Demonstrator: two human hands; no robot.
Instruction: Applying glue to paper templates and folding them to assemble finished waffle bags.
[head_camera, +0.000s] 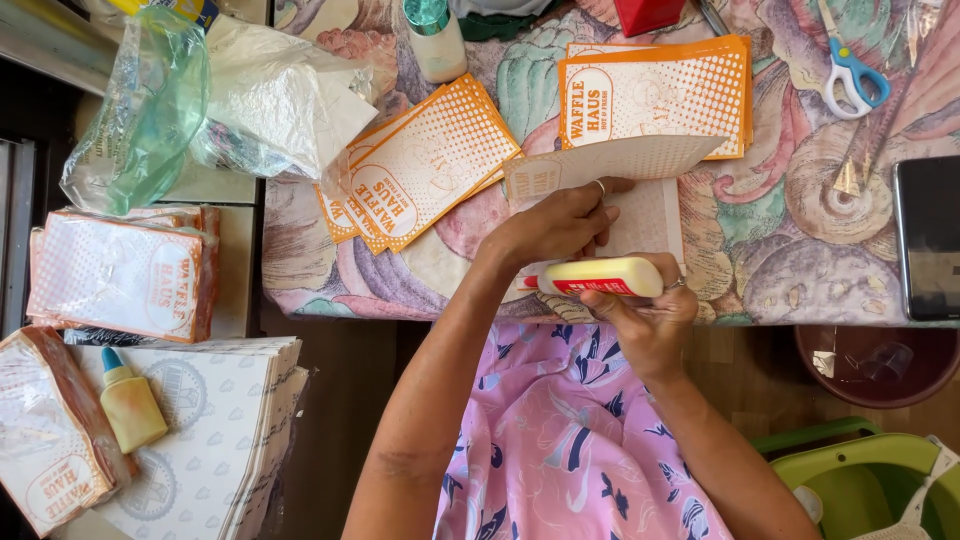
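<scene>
Gripping a pale yellow glue bottle with a red label (600, 277), your right hand (640, 315) wraps it firmly and holds it sideways, tip pointing to your left, at the near edge of the table with the floral patterned cloth (780, 250). Your left hand (560, 225) sits just beyond, fingers closed on a white dotted paper sheet folded into a cone-like wedge (620, 160); the bottle's tip meets the paper under that hand, though the contact point is hidden, so you cannot confirm it.

Left of you, off the table: a small yellow glue bottle with a blue cap (128, 400) lies on a stack of white printed paper sheets (215, 440), with wrapped bundles of orange-edged sheets (125, 275) beside it.

Farther out on the cloth: a fanned pile of orange-bordered printed sheets (425, 165) to the left of the folded paper, and a squared stack of the same orange-bordered sheets (655, 95) beyond it. White-handled scissors with blue grips (850, 65) lie at the far right, well apart; a dark phone (928, 235) rests at the right edge. Crumpled clear plastic bags (200, 95) sit far left.
</scene>
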